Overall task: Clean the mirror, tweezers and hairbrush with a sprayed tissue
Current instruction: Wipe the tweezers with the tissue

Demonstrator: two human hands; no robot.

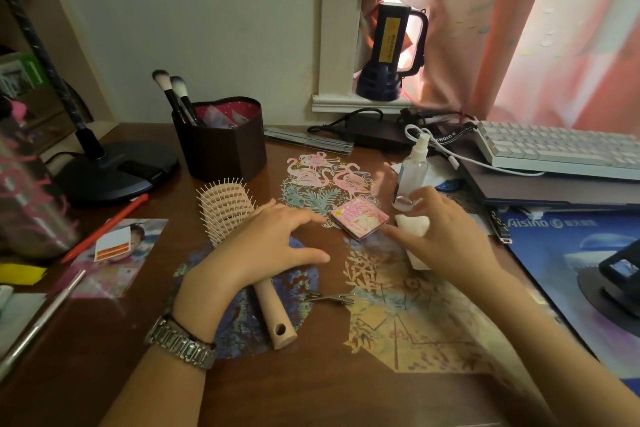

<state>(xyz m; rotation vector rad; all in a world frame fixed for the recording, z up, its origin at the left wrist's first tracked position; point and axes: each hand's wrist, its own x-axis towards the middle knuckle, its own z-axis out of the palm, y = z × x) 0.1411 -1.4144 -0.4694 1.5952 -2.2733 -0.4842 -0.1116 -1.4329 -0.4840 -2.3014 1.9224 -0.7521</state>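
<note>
On the dark brown wooden desk (311,392), patterned with flamingo and leaf decals, the wooden paddle hairbrush (227,210) with pale bristles is the biggest of the task's things: its long axis runs from the bristled head at far left down to the holed handle end near the viewer, passing under the left wrist. The left hand (273,239) lies spread and relaxed over it, fingers straight and reaching right, gripping nothing, its fingertips just beside the near-left edge of the small square pink compact mirror (360,217). That closed mirror lies flat between the two hands, so either could take it; I judge the left the nearer, and free. The right hand (446,236) comes in from the right with a crumpled white tissue (414,224) pinched in curled fingers, the wad just right of the mirror. Just beyond its knuckles stands a clear plastic spray bottle (414,172) with a white nozzle. The small metal tweezers (330,298) lie near the viewer, long axis left to right, just right of the brush handle. Legible writing: "Aisino" on the blue mat (554,253) at right, and "CHOICE" on a black strap (446,139) by the white keyboard (561,149).
</note>
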